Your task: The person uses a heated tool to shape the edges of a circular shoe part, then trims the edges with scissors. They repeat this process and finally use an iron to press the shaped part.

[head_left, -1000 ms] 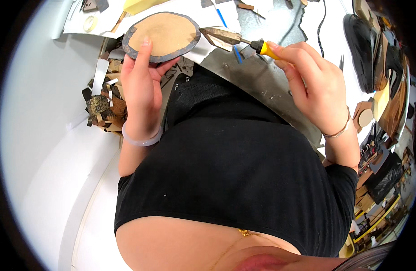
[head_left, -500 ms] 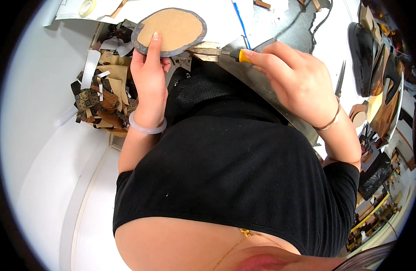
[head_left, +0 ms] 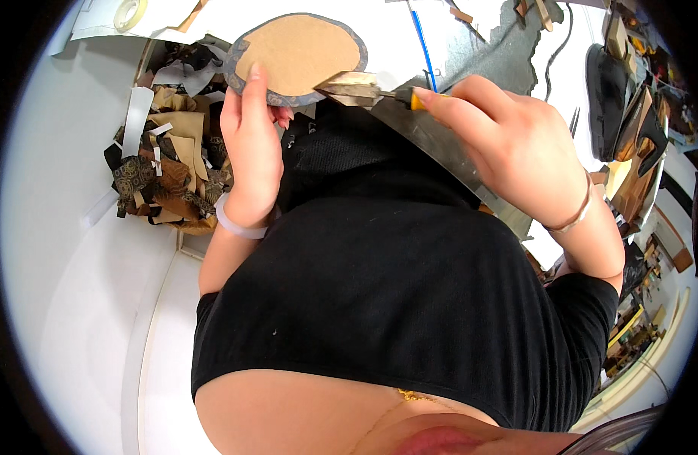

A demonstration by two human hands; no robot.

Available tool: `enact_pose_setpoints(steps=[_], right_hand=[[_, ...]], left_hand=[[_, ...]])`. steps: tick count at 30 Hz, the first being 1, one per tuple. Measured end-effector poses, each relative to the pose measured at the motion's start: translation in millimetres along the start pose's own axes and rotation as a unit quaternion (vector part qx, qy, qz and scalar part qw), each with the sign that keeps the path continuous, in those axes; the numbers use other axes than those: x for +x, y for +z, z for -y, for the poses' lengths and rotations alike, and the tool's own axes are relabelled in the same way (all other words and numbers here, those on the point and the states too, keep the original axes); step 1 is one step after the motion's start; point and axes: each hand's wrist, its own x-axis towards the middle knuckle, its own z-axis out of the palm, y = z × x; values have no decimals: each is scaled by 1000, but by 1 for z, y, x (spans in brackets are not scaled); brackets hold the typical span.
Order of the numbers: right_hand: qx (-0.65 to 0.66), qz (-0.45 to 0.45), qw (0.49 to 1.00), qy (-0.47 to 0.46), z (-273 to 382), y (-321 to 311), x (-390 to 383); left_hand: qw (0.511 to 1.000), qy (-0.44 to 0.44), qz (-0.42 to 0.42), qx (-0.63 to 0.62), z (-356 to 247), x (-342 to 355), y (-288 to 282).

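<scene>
My left hand holds an oval tan piece by its lower left edge, thumb on top and fingers beneath. A dark grey patterned border runs around the oval. In my right hand is a small trowel-like tool with a flat, pointed metal head and a black and yellow handle. My thumb and fingers close around that handle. The point of the head lies at the oval's lower right edge, over the border; whether it presses on it I cannot tell.
Below left stands a bin heaped with brown, tan and patterned scraps. On the white worktop are a roll of tape, a blue pen-like stick and a dark grey sheet. Black shoe-like items stand at the right.
The tool's head has turned to show its broad face, and its point now overlaps the oval's border. The oval has shifted slightly to the right in view.
</scene>
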Motion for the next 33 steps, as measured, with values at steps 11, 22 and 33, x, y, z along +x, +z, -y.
enact_pose_setpoints(steps=[11,22,33], right_hand=[[4,35,999,34,-2,-6,4],[48,-61,994,78,-3,-6,43],[-25,-93,994,-46,10,7,106]], left_hand=[[1000,3,9,10,-3,2,-1],[982,24,156,-106,3,-3,-13],[975,-42,209,-58,4,-4,-19]])
